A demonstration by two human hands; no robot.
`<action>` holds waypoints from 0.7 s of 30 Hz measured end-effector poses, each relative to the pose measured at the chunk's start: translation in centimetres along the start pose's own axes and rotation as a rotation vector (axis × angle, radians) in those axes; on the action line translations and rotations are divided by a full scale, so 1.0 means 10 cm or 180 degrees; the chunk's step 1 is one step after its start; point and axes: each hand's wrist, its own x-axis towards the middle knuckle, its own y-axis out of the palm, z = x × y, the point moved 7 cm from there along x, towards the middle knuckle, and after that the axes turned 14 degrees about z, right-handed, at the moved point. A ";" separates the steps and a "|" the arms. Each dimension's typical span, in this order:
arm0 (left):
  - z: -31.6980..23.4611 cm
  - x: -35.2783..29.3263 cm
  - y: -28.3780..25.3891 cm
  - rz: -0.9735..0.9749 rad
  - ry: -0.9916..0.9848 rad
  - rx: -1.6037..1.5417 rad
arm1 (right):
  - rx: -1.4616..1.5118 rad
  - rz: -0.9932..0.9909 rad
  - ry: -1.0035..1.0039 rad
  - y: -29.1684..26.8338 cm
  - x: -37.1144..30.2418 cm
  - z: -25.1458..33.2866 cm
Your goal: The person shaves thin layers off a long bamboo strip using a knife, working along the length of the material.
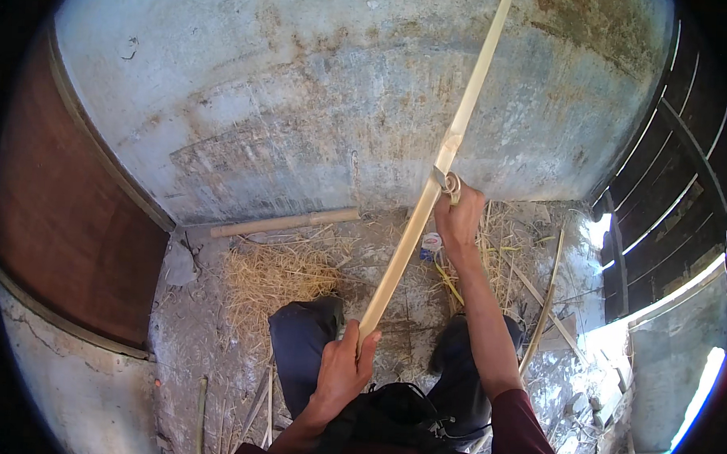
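Observation:
A long pale split-bamboo strip (403,252) slants from my lap up past the top edge, with a node partway along. My left hand (345,374) is closed around its lower end, thumb along the side. Higher up, my right hand (460,222) is closed beside the strip. A small metal blade (440,178) shows above its fingers and meets the strip just below the node; the knife's handle is hidden in the fist. Curled bamboo shavings (454,186) bunch up between the blade and my right fingers.
Straw-like shavings (278,276) lie heaped on the floor, with a bamboo pole (287,223) along the stained wall (303,113). A small round container (432,242) sits between my knees. Loose bamboo strips (543,325) lie at right, near a dark slatted panel (669,182). A brown panel (76,193) stands left.

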 end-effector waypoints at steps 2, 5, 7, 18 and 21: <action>-0.11 0.01 -0.04 -0.0074 0.0150 0.0113 | -0.0396 -0.0355 -0.0339 -0.04 0.03 -0.10; -0.07 0.06 -0.03 0.0100 -0.0125 -0.0075 | -0.0347 -0.0289 -0.0169 0.03 0.06 -0.14; -0.02 0.04 -0.02 0.0076 -0.0059 -0.0133 | -0.0216 -0.0312 -0.0274 0.07 0.10 -0.08; 0.10 0.07 -0.16 -0.0017 -0.0084 0.0190 | 0.0000 0.0148 -0.0907 0.36 0.00 -0.09; 0.03 0.03 -0.12 0.0010 -0.0045 0.0135 | 0.0070 -0.0214 -0.0426 0.17 0.04 -0.08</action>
